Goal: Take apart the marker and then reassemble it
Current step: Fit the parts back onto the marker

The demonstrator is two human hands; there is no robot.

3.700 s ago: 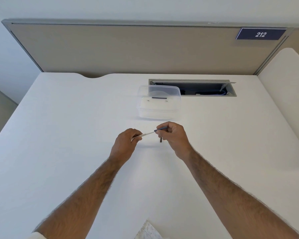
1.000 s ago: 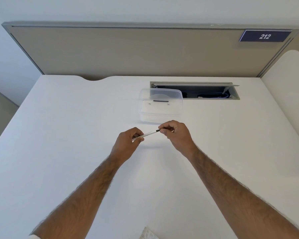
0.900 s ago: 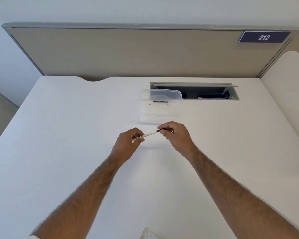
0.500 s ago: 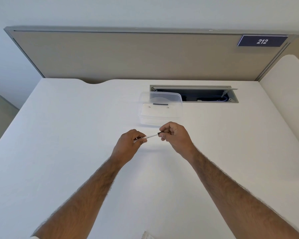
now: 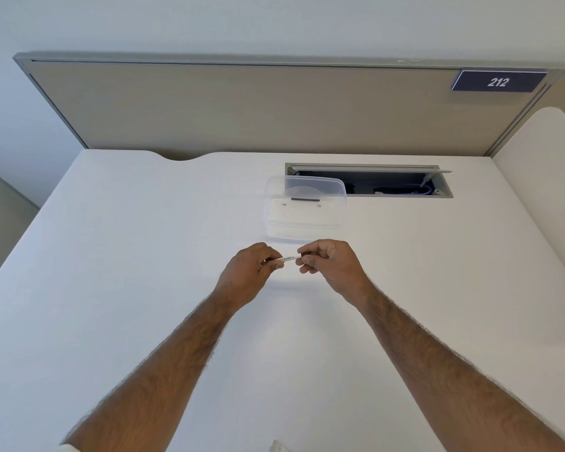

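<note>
- Head view has both hands up off the table, meeting in the middle, and the marker [image 5: 287,258] is strung between them, tilted a touch upward toward the right.
- Left hand [image 5: 248,272] is curled shut around the marker's left end; that end is buried in the fist, so I can't tell what part sits in there.
- Right hand [image 5: 328,264] is pinched closed on the other end, fingertips [image 5: 302,261] bunched on a dark piece at the end of the white barrel; the other fingers are folded in.
- Only a short stretch of white barrel with printed lettering shows between the two grips.
- Handling call: it's a slim, light, rigid plastic stick, so weight is nothing. The barrel looks smooth and could twist or slide in a loose pinch.
- Best hold, by my read: one hand wrapped firmly round the barrel, the other pinching the end piece right at the seam, and push or pull straight along the axis. Sideways bending risks stressing a thin tube.
- Small loose parts could roll on this flat surface.
- Just beyond the hands sits a clear plastic container [image 5: 305,207], with a dark strip and small bits inside.
- Farther back, an open cable tray [image 5: 369,179] is sunk in the white table [image 5: 128,256], then a beige partition [image 5: 242,106] with a "212" plate [image 5: 498,81].
</note>
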